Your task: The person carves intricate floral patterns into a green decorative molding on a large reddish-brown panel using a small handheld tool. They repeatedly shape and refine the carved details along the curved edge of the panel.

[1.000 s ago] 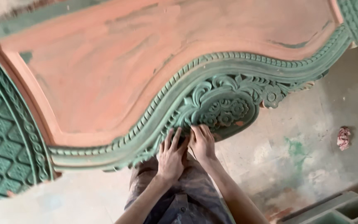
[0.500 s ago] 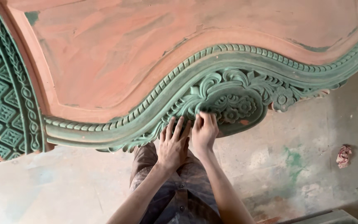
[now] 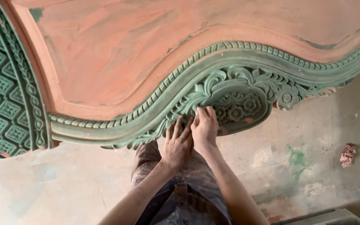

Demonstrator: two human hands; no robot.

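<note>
No packages, labels, signs or screens show anywhere in the head view.

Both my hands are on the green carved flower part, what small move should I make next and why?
Probably slide the right hand a little further right across the flower carving. Both it and the left hand sit bunched at the carving's left edge, and most of the flowers beyond lie untouched.
</note>
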